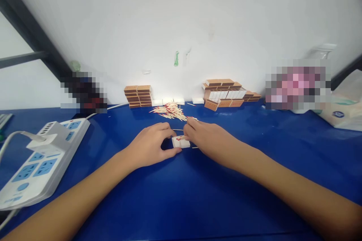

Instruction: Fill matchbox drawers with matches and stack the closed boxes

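Note:
A small white matchbox tray with a few red-headed matches in it lies on the blue table. My left hand steadies it from the left, thumb at the near side and fingers at the far corner. My right hand is closed in a pinch at the tray's right end, on matches whose heads point left; its fingertips are partly hidden. Just beyond lies a loose pile of matches. Single matches lie beside the tray, one of them partly under my right hand.
Brown matchboxes stand stacked against the wall at left, with more matchboxes at right. White trays line the wall between them. A power strip with a plugged-in charger lies left; a tissue pack sits far right.

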Motion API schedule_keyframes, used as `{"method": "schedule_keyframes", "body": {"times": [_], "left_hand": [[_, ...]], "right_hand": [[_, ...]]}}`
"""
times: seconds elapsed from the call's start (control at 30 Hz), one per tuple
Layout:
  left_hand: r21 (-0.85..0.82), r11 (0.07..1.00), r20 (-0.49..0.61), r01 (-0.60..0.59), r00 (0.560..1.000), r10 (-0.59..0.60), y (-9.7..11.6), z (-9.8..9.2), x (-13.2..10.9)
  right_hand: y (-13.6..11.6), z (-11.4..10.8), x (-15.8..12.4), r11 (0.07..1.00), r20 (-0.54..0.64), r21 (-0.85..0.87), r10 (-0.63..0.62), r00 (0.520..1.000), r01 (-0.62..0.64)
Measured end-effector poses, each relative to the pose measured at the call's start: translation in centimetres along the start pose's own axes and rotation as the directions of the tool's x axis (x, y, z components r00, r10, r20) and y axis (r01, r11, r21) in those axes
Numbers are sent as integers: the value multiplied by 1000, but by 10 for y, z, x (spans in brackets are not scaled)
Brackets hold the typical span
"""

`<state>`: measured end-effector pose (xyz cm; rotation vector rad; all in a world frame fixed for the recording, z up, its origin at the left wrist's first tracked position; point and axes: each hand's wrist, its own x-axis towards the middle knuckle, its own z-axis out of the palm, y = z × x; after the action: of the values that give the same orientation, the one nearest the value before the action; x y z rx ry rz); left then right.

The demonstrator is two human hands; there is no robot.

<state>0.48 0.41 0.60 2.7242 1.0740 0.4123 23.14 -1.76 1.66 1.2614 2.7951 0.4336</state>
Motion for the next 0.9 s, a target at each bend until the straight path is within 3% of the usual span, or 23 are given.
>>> {"method": "schedule_keyframes", "body": {"times": [0.43,0.7,0.9], "left_hand": [[30,999,-2,-27,1000,27,1,3,0],[42,999,17,-30,999,30,1,2,1],[46,998,13,-37,999,37,1,3,0]], "right_hand": [[-10,-7,5,999,83,37,34,996,-37],[5,1,-1,987,-61,157,20,998,-10],[9,7,-1,973,-45,227,41,998,-30]]}}
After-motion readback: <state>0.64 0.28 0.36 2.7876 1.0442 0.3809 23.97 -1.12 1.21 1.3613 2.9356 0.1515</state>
